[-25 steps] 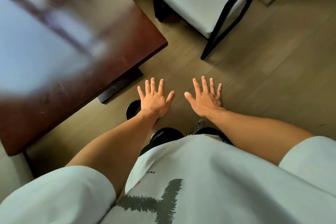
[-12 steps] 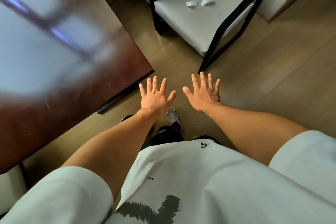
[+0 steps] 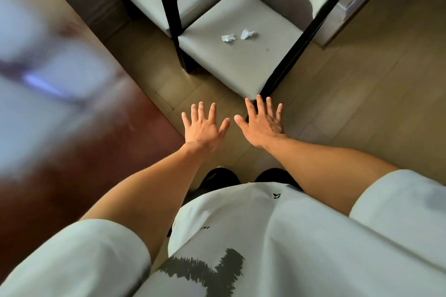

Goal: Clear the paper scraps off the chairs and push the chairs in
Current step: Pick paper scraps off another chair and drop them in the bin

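Fingers spread on left hand (image 3: 204,128), right hand (image 3: 261,125); 2 scraps (image 3: 237,36) mid-seat, chair (image 3: 241,65) edge near.

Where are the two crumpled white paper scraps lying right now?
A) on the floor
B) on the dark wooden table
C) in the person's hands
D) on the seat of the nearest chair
D: both paper scraps lie on the nearest chair's seat; both hands are empty.
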